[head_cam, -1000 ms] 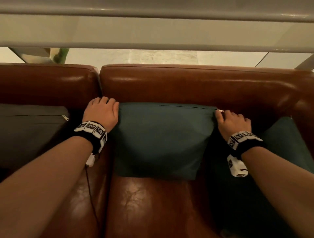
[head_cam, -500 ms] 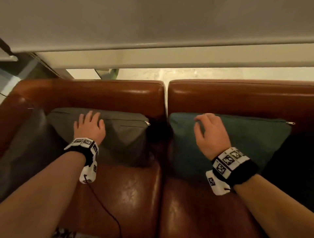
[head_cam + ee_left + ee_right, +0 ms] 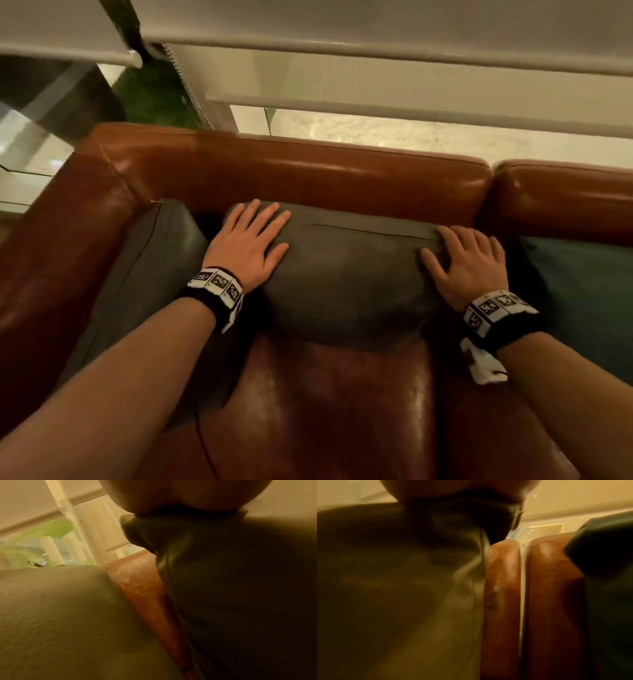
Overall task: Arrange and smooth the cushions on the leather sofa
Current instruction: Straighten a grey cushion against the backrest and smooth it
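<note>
Bracing the olive-grey rectangular fabric cushion (image 3: 346, 274) against the brown leather sofa (image 3: 308, 174) backrest: left hand (image 3: 248, 245) and right hand (image 3: 471, 263) flat on its two ends, fingers spread, no grip, likely to square and smooth it.

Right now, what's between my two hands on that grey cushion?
Only the grey cushion itself: bare fabric with its zip seam running between the left hand and right hand. The head view shows this.

Left hand (image 3: 247, 245) flat, fingers spread, right hand (image 3: 470, 263) flat, forearms extended
</note>
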### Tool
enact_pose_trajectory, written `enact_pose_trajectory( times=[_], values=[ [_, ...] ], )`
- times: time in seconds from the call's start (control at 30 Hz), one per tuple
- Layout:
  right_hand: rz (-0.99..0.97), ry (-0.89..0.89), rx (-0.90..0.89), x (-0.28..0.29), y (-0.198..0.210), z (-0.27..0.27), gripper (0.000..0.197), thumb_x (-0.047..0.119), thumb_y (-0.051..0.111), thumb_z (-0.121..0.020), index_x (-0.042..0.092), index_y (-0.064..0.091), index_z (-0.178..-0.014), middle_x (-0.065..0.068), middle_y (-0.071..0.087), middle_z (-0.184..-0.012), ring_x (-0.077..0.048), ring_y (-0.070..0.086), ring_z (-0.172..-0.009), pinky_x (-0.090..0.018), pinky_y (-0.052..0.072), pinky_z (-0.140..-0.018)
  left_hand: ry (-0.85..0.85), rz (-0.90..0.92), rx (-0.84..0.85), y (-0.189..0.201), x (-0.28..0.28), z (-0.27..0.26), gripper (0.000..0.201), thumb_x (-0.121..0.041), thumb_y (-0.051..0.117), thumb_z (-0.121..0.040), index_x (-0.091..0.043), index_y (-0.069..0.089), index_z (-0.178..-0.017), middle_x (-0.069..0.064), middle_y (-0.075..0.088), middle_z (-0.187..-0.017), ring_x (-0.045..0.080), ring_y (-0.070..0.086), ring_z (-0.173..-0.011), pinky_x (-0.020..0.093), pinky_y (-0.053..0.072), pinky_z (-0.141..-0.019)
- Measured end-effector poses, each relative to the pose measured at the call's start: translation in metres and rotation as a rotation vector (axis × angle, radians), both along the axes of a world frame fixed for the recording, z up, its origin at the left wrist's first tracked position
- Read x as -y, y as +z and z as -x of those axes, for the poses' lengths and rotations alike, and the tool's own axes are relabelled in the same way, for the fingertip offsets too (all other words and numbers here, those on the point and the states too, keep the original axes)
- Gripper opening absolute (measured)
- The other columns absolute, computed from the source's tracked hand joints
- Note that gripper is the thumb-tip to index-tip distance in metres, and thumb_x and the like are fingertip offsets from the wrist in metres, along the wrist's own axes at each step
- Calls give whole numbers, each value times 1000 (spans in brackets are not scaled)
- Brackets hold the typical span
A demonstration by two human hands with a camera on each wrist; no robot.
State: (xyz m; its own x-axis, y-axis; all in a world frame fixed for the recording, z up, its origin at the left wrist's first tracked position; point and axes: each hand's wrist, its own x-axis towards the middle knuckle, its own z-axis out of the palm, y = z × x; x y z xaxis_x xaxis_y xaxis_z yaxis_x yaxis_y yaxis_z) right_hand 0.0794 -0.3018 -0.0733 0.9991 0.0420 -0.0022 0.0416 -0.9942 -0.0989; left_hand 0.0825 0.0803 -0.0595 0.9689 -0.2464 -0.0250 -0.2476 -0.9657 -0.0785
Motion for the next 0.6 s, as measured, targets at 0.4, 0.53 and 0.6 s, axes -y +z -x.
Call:
enact_pose_trajectory(
  times=[0.4, 0.53, 0.6],
  values=[
    [81, 133, 177, 6, 44, 6, 64, 70, 19, -92, 21, 59, -87, -3, 63, -74, -31, 64, -66, -29, 37, -49, -49, 88, 93, 35, -31, -21, 32, -38, 30, -97, -20, 55, -105, 6, 62, -100, 34, 57, -90, 44, 39, -75],
    [135, 86, 25, 15, 40, -26, 50, 73, 19, -91, 30, 43, -83, -2, 61, -83, -31, 64, -76, -31, 33, -51, 32, 122, -63, 29, -12, -48, 30, -40, 27, -101, -26, 51, -112, 2, 59, -115, 30, 54, -107, 48, 37, -88],
    [155, 22, -184, 20, 34, -41, 50, 73, 22, -88, 30, 46, -92, -4, 61, -96, -32, 63, -92, -37, 43, -65, 101, 108, -190, 20, 0, -61, 34, -40, 24, -102, -29, 49, -122, 1, 54, -128, 30, 48, -119, 53, 34, -98]
  ],
)
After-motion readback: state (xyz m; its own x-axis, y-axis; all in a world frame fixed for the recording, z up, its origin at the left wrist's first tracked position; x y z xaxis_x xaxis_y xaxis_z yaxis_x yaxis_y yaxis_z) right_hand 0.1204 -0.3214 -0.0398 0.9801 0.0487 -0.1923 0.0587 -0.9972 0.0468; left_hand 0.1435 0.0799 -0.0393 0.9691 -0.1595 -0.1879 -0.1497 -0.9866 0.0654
